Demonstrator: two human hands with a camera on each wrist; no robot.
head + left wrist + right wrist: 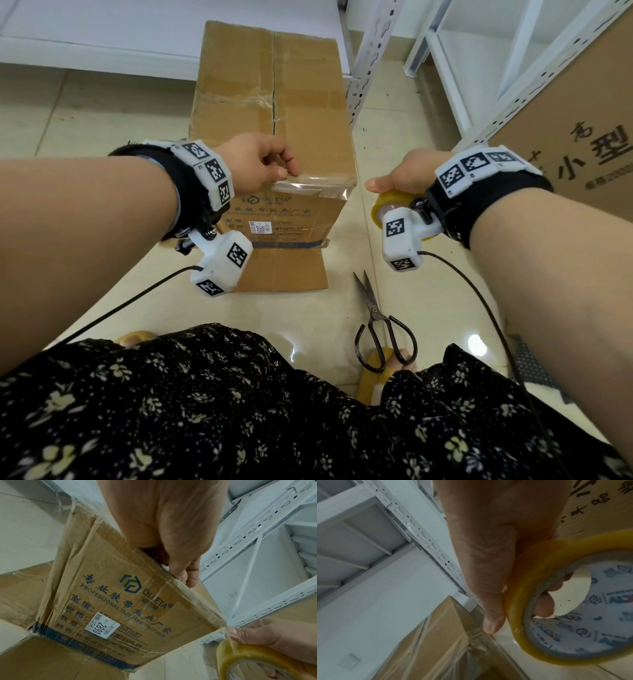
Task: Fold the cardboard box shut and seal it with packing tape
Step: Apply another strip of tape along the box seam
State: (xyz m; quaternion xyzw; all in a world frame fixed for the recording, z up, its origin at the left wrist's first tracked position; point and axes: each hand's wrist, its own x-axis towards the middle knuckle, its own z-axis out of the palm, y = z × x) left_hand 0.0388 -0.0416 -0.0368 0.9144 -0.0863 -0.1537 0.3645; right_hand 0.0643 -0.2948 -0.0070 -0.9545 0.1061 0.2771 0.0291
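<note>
A pale, glossy tiled floor (404, 298) runs under white slotted metal shelving (368, 65); on it, in front of the seated person, stands the cardboard box (270, 113), upright, its top flaps folded down so they meet along a centre seam; old clear tape crosses that seam, and a bottom flap splays out on the tiles toward the person. A fresh strip of clear tape (318, 187) lies along the near top edge and runs taut off the right-hand corner to the tape roll (388, 205); the left hand (263, 164) sits at that edge, fingers curled, thumb and fingertips (186, 578) pinching or pressing the tape end down on the cardboard; the right hand (404, 174) holds the roll just beside the box's corner, thumb laid along its outer face and fingers hooked through the core. The box looks stiff but worn, creased and soft at its corners, and probably light enough to slide on such smooth tiles; I would steady it at the top edge, as the left hand does, rather than by the flaps; the tape is thin, sticky and likely to twist or cling to itself if the tension slackens, so the roll is best kept gripped through the core. A pair of dark scissors (380, 322) lies on the floor near the person's foot, well apart from the box; a larger printed carton (582, 137) stands at the right by the shelving; cables (479, 301) trail from the wrist cameras.
</note>
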